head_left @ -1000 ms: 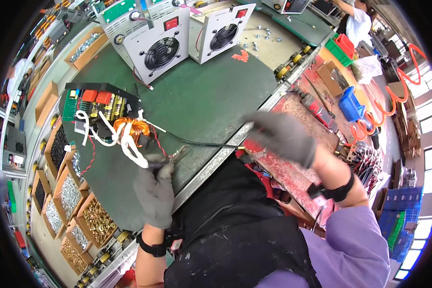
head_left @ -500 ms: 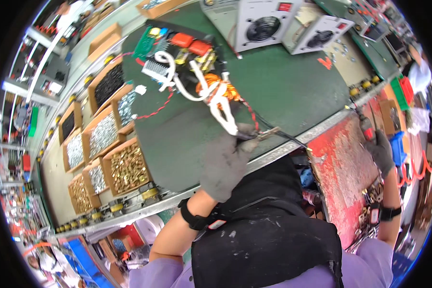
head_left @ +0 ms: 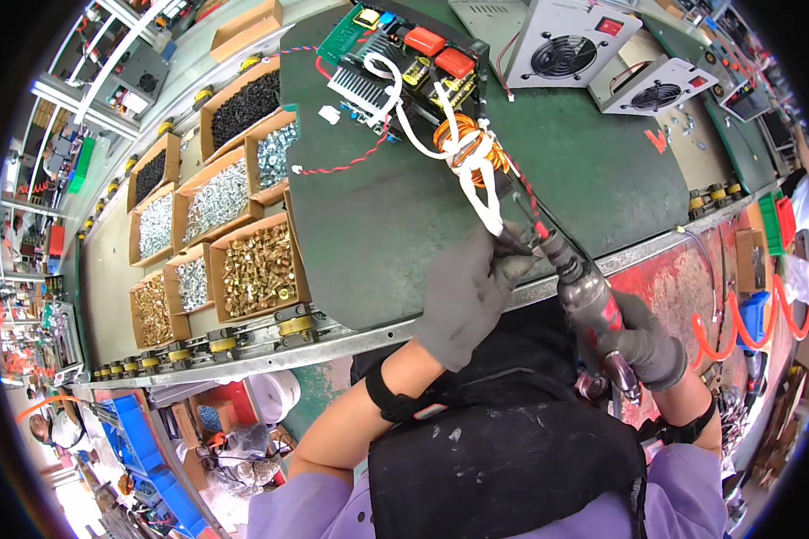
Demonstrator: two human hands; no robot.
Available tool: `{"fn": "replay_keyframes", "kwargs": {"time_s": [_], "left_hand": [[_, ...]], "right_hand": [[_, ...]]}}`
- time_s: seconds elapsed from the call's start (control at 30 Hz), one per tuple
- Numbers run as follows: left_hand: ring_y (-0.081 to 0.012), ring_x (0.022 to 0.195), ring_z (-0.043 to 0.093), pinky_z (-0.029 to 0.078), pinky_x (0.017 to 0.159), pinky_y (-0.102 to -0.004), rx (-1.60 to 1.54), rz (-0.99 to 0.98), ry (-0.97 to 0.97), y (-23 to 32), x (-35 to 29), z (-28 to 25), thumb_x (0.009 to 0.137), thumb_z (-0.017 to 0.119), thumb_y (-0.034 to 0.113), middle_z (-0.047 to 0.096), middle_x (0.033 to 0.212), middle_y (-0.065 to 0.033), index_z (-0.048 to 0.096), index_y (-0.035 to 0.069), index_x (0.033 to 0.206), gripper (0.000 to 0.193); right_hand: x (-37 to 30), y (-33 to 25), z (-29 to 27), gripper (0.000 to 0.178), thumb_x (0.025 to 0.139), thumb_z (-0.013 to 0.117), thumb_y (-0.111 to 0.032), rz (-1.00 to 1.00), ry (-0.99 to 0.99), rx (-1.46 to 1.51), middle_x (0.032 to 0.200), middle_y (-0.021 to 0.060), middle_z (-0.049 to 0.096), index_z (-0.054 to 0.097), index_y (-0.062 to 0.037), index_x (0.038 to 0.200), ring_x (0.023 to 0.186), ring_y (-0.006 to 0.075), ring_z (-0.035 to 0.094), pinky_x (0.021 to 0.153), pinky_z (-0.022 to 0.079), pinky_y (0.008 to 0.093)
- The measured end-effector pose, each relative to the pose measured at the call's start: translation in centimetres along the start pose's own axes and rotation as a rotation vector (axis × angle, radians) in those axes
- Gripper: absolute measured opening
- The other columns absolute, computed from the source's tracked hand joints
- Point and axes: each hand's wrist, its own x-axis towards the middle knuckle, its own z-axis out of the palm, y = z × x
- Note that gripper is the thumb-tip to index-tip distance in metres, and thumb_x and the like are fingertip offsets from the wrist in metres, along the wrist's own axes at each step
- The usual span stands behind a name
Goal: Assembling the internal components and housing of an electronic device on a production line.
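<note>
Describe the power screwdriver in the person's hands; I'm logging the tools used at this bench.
The power screwdriver is a slim pistol-less driver with a dark grey and red barrel that looks like metal and plastic. It lies tilted, its thin bit pointing up-left toward the white cable bundle on the green mat. The gloved right hand grips its rear body; the gloved left hand pinches near the bit tip.
</note>
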Motion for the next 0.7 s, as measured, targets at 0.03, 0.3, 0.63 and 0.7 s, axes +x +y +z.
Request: {"fn": "replay_keyframes", "kwargs": {"time_s": [0.03, 0.3, 0.63, 0.7], "left_hand": [[-0.0261, 0.073, 0.067, 0.052, 0.065, -0.0342, 0.067, 0.039, 0.015, -0.2, -0.1, 0.0, 0.084, 0.068, 0.007, 0.068, 0.083, -0.0136, 0.06, 0.002, 0.102, 0.021], [-0.026, 0.073, 0.069, 0.053, 0.063, -0.0351, 0.45, 0.238, 0.125, -0.3, 0.0, 0.8, 0.076, 0.066, -0.003, 0.067, 0.084, -0.0131, 0.062, 0.005, 0.105, 0.03], [-0.0244, 0.074, 0.067, 0.052, 0.066, -0.0336, 0.879, 0.14, 0.385, -1.0, -3.6, -16.0, 0.086, 0.063, 0.013, 0.067, 0.086, -0.0101, 0.068, 0.007, 0.096, 0.012], [-0.0285, 0.079, 0.065, 0.051, 0.072, -0.0379, 1.099, -0.267, 0.298, -1.9, -3.1, -21.1, 0.079, 0.066, 0.015, 0.064, 0.086, -0.0083, 0.068, 0.013, 0.098, 0.019]], "right_hand": [[-0.4, -0.2, 0.2, 0.041, 0.072, 0.067, -0.023, 0.021, 0.013, -0.032, 0.078, 0.003, 0.058, 0.057, 0.0004, 0.104, 0.065, 0.0095, 0.054, 0.058, 0.044, 0.0255], [-3.9, 0.8, -1.3, 0.053, 0.072, 0.066, -0.019, 0.075, 0.166, -0.078, 0.084, 0.0049, 0.061, 0.054, 0.0039, 0.119, 0.072, 0.0123, 0.059, 0.063, 0.048, 0.0274], [-7.1, 3.1, -2.2, 0.09, 0.063, 0.079, -0.062, -0.137, 0.365, -0.037, 0.072, 0.0074, 0.057, 0.049, 0.0026, 0.118, 0.048, 0.0162, 0.054, 0.041, 0.043, 0.0272], [-7.5, 2.6, -1.8, 0.093, 0.061, 0.081, -0.063, -0.134, 0.386, -0.042, 0.073, 0.0075, 0.057, 0.049, 0.0028, 0.119, 0.047, 0.0164, 0.055, 0.04, 0.043, 0.0276]]}}
